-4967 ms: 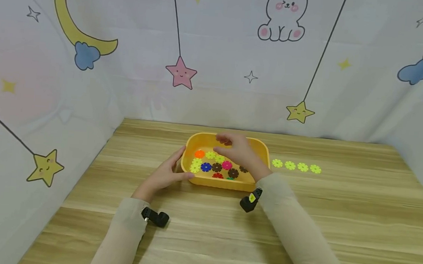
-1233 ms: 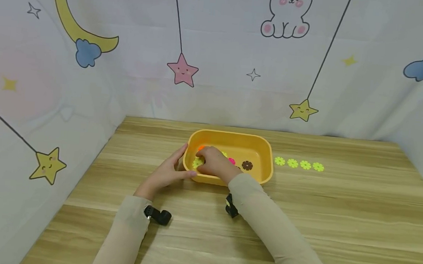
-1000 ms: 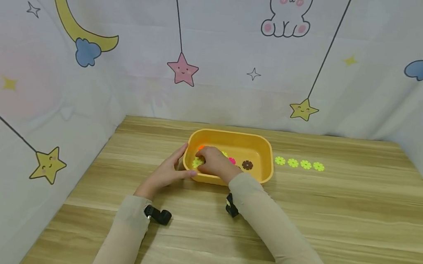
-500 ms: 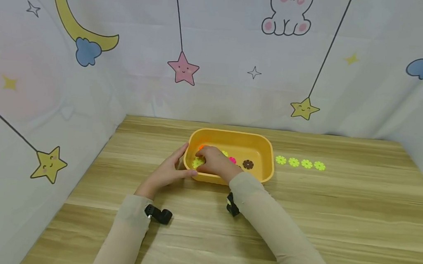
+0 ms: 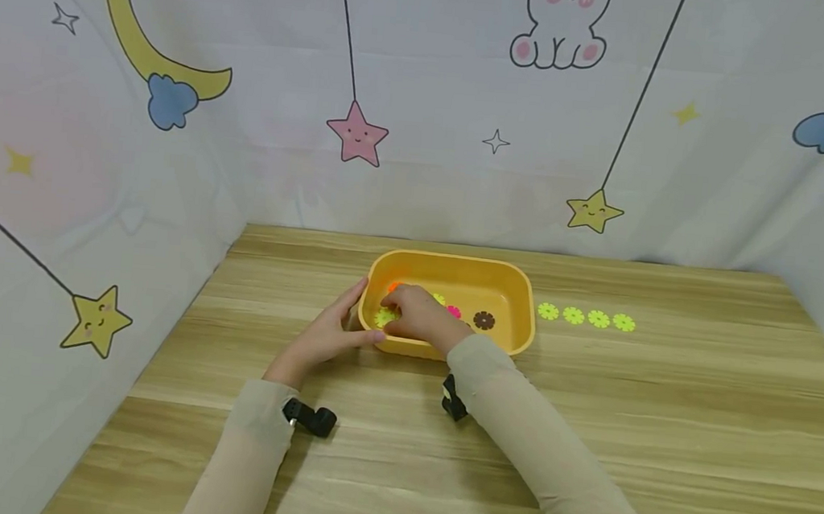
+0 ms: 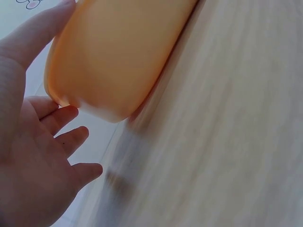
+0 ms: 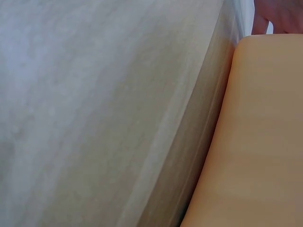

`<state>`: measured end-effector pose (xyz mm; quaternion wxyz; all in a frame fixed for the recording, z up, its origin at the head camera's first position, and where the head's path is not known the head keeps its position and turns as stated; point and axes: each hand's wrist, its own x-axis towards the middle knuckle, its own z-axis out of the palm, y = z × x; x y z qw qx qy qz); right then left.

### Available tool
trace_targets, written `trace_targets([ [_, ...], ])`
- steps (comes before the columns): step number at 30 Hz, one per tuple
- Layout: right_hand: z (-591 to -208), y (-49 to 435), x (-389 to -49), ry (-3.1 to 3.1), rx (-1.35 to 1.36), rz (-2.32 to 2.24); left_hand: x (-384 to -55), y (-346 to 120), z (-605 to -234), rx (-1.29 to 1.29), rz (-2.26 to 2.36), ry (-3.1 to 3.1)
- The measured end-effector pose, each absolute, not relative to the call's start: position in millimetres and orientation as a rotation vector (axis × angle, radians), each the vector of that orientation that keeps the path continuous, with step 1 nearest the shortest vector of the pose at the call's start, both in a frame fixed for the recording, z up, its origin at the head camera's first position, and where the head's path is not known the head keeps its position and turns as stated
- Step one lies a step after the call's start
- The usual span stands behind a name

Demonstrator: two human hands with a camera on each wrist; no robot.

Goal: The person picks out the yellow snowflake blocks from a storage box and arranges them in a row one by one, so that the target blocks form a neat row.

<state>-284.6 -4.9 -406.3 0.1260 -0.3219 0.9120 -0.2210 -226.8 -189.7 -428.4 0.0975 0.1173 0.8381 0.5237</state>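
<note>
A yellow-orange plastic basket (image 5: 511, 329) on the table holds interlocking snowflake discs in several colours. My left hand (image 5: 322, 335) rests at its left front corner, the thumb on the front rim and the other fingers along the left end. In the left wrist view, the left fingers (image 6: 66, 120) are spread and relaxed, some tips touching the wall. My right hand (image 5: 422, 316) reaches inside, fingers curled downward around yellow-green discs (image 5: 384, 317) at the left end. Whether it pinches one is hidden. An orange disc (image 5: 394, 287), a pink disc (image 5: 454, 312) and a brown disc (image 5: 484, 320) show around it.
Right of the basket, several yellow-green discs (image 5: 574, 316) lie in a row on the wooden table (image 5: 659, 438). A printed cloth (image 5: 431, 194) hangs behind and at both sides. The right wrist view shows mainly the table and the basket's outer wall (image 7: 265, 132).
Since five seconds ago my right hand has lowered into the basket's left part and its fingers have curled in. Over the last second both hands stay almost still; the head view shifts slightly.
</note>
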Motion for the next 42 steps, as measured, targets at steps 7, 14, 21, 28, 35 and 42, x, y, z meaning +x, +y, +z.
trace_targets([
  [7, -406.4, -4.5, -284.2, 2.659, -0.974, -0.637, -226.6, -189.4, -427.7, 0.336, 1.543, 2.486],
  [14, -405.3, -4.3, -282.2, 2.671, -0.997, -0.577, -226.4, -189.8, -427.5, 0.33, 1.519, 2.5],
  [21, -406.7, -3.7, -282.5, 2.672, -1.01, -0.565, -226.1, -189.3, -426.2, 0.326, 1.531, 2.488],
  [28, -408.0, -4.0, -283.7, 2.671, -0.976, -0.576, -226.0, -188.6, -425.5, 0.305, 1.534, 2.479],
  [35, -405.6, -3.8, -282.6, 2.666, -0.986, -0.575, -225.8, -187.7, -424.5, 0.297, 1.537, 2.479],
  [42, -405.0, -2.8, -283.6, 2.658, -0.969, -0.608, -225.8, -188.0, -423.4, 0.352, 1.552, 2.466],
])
